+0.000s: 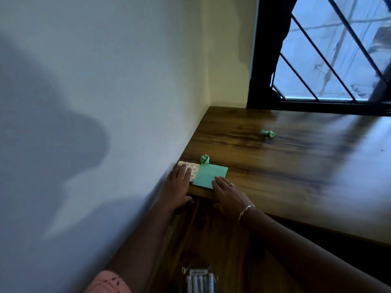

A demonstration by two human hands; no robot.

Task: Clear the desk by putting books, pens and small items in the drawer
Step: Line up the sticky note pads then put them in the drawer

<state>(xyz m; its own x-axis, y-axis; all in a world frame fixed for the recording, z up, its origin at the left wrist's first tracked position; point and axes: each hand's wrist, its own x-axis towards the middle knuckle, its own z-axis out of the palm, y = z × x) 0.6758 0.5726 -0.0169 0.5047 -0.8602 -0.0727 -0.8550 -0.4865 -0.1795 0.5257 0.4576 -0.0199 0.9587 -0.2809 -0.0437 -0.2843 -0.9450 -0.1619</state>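
A green square pad (208,174) lies at the near left corner of the wooden desk (296,157), partly over a white patterned pad (194,169) by the wall. My left hand (178,182) rests flat on the white pad, fingers straight. On the green pad's near edge rests my right hand (228,193), fingers straight too. A crumpled green paper ball (204,159) sits just behind the pads. Another green paper ball (268,133) lies farther back on the desk. Below the desk edge the wooden drawer (211,246) stands pulled out, with a clear pack of pens (198,279) inside.
A white wall (95,102) runs along the desk's left side. A dark-framed window with diagonal bars (330,60) stands behind the desk. Bare wood spreads across the desk's right part.
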